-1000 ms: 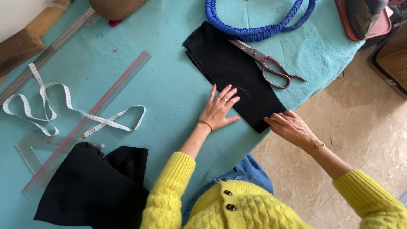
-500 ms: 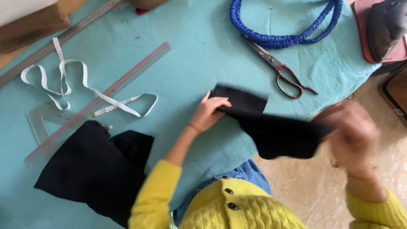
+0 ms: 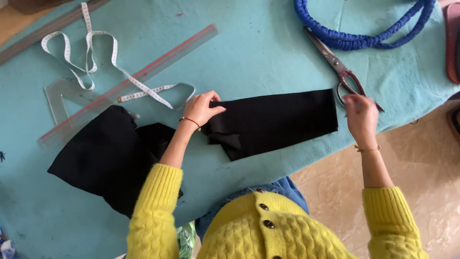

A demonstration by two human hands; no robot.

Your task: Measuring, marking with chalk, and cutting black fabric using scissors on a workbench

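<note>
Change since half a second ago: the black rectangular fabric strip [image 3: 270,122], then lifted and blurred in mid-air between both hands, now lies flat and stretched out at centre frame on the turquoise cloth-covered table [image 3: 249,52]. Judged: the piece has been turned and laid out lengthwise.

Left hand [image 3: 201,109]: fingers curled shut, pinching the strip's folded left end, centre frame.

Right hand [image 3: 362,115]: at the strip's right end, right of centre; fingers loosely bent and slightly blurred; whether they grip the edge cannot be told. It sits just beside the handles of the steel tailor's scissors [image 3: 342,69].

Nearby: second black fabric piece [image 3: 110,156], lower left; clear plastic ruler with red edge [image 3: 129,81] and white measuring tape [image 3: 91,57], upper left; blue braided rope loop [image 3: 364,29], upper right.
</note>
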